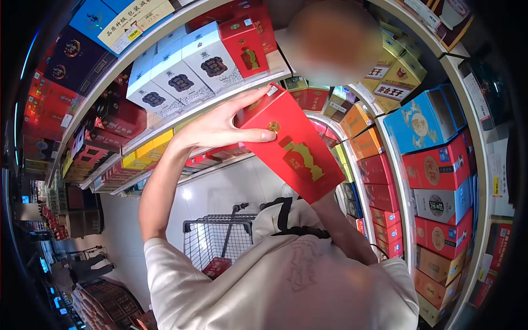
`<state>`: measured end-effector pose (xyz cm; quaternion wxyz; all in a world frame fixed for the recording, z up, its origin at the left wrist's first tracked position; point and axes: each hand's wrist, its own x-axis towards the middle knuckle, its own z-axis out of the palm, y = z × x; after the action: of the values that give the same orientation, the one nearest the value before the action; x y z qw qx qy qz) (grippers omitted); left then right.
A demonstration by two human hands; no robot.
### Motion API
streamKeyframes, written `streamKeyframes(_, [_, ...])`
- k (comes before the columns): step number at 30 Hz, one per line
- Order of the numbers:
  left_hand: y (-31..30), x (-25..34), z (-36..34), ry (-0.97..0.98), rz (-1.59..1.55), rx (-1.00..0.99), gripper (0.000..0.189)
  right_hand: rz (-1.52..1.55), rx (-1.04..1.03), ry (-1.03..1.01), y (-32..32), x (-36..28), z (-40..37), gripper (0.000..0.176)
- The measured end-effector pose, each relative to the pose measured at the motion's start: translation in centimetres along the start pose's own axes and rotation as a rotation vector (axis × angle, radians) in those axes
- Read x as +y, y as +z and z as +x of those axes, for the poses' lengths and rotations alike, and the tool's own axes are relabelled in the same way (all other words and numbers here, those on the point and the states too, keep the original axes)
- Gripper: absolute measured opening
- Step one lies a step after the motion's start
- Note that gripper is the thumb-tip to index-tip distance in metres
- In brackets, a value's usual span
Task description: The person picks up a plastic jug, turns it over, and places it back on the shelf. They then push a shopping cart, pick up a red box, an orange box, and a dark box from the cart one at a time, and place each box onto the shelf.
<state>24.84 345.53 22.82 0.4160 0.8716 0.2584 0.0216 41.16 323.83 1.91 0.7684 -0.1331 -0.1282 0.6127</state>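
A red liquor box [297, 148] with a gold bottle printed on its front is tilted in the air before the shelves. My left hand [242, 121] grips its upper end, the thumb across the front face and the fingers stretched along the top edge. At the lower end, my right hand [325, 204] reaches in behind the box and supports it; the box hides its fingers. A similar red box [245, 47] stands on the shelf above, beside several white boxes [181, 80].
A wire shopping cart [217, 242] with a red item [217, 267] inside stands by my body. Shelves of boxed bottles curve round on both sides, with blue boxes [421, 124] at right. Another person [82, 269] is far left. A blurred round patch covers part of the upper shelf.
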Motion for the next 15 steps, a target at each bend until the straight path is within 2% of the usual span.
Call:
streamKeyframes(5, [-1.4, -1.0, 4.7, -0.013, 0.004, -0.068, 0.104, 0.020, 0.048, -0.042, -0.9, -0.4, 3.1, 0.058])
streamKeyframes(11, [-3.6, -1.0, 10.1, 0.134, 0.048, -0.051, 0.098, 0.101, 0.110, -0.070, -2.7, -1.5, 7.8, 0.057])
streamKeyframes(15, [-6.1, 0.1, 13.6, 0.231, 0.298, -0.016, 0.097, 0.221, 0.156, 0.025, -4.8, -3.7, 13.1, 0.050])
